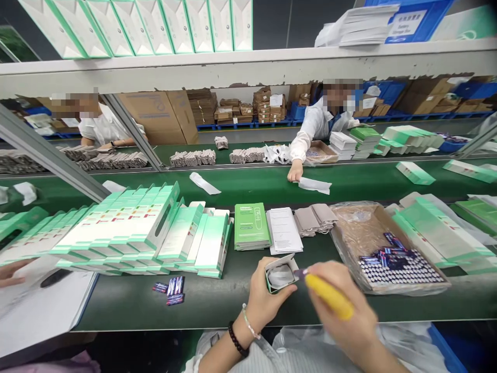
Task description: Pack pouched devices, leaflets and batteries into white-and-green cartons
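Note:
My left hand (267, 292) is closed around a small white and green box (274, 288), its open end up and its flaps raised. Inside the box lies something pale grey, partly wrapped, whose kind I cannot make out. My right hand (344, 300), blurred by motion, is closed on a yellow pen-like thing (330, 296). A dark purple tip at its front end points at the box's right flap; contact is unclear. Just beyond the box are a stack of green booklets (251, 225), a stack of printed white leaflets (285, 230) and folded beige pouches (315, 219).
Several loose batteries (174, 287) lie at left. A plastic-lined tray (345, 228) of batteries stands at right. Green-white boxes (128, 217) are piled at left, more (446, 228) at right. A co-worker's hand (295, 171) holds a white sleeve (315, 185) across the bench. A shelf (272, 65) spans above.

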The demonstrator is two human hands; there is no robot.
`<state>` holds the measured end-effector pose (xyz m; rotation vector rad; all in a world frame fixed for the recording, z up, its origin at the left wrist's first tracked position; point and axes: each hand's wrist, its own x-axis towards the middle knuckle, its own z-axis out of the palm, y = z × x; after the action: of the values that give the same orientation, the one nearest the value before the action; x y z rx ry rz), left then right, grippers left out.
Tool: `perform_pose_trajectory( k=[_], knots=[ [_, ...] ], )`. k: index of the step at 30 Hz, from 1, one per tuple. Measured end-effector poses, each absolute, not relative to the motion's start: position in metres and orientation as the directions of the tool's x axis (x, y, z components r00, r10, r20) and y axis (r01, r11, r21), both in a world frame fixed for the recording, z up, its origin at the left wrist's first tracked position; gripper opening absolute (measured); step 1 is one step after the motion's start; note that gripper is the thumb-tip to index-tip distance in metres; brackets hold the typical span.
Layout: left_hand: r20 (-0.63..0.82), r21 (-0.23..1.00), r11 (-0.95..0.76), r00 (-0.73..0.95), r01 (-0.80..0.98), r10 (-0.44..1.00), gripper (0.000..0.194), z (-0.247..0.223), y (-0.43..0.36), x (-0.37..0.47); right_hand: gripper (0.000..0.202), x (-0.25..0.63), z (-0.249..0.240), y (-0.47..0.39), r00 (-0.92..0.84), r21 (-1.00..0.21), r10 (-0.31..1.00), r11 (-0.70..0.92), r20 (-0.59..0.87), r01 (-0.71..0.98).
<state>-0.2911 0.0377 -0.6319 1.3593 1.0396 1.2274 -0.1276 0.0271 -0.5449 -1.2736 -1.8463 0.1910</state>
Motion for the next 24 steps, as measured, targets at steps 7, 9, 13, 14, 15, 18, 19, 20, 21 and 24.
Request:
perform_pose_trajectory(
  k=[7,9,13,14,15,18,19,20,21,24],
  knots=[
    [0.163,0.986,-0.158,0.115,-0.048,0.98,0.038,-0.625,0.036,-0.291,0.03,-0.156,-0.572,0.024,-0.508,-0.21,0.637,0.719,0.58,0.662],
    [0.17,0.985,-0.168,0.103,-0.031,0.98,0.032,-0.626,0.037,-0.291,0.028,-0.158,-0.575,0.02,-0.527,-0.203,0.645,0.718,0.554,0.666],
    [0.152,0.987,-0.145,0.127,-0.062,0.98,0.038,-0.629,0.039,-0.291,0.033,-0.161,-0.57,0.013,-0.49,-0.221,0.701,0.663,0.518,0.715],
    [0.149,0.988,-0.141,0.138,-0.07,0.979,0.04,-0.631,0.039,-0.292,0.037,-0.159,-0.568,0.012,-0.484,-0.236,0.711,0.657,0.51,0.716],
    [0.148,0.987,-0.138,0.15,-0.077,0.977,0.043,-0.632,0.038,-0.293,0.042,-0.157,-0.567,0.012,-0.469,-0.265,0.72,0.651,0.511,0.711],
    [0.164,0.982,-0.145,0.17,-0.121,0.972,0.064,-0.635,0.034,-0.3,0.051,-0.144,-0.569,0.016,-0.252,-0.482,0.822,0.517,0.511,0.707],
    [0.168,0.979,-0.144,0.167,-0.143,0.972,0.071,-0.634,0.031,-0.303,0.05,-0.14,-0.572,0.019,-0.137,-0.589,0.879,0.414,0.456,0.694],
    [0.162,0.977,-0.137,0.156,-0.163,0.974,0.073,-0.632,0.029,-0.305,0.049,-0.138,-0.576,0.022,-0.038,-0.695,0.93,0.299,0.364,0.655],
    [0.144,0.976,-0.116,0.148,-0.182,0.978,0.07,-0.629,0.027,-0.307,0.046,-0.137,-0.581,0.025,0.025,-0.788,0.967,0.19,0.253,0.586],
    [0.043,0.961,0.013,0.194,-0.277,0.98,0.057,-0.615,0.026,-0.308,0.038,-0.143,-0.599,0.03,0.002,-0.967,1.0,0.003,0.003,0.253]
  ],
)
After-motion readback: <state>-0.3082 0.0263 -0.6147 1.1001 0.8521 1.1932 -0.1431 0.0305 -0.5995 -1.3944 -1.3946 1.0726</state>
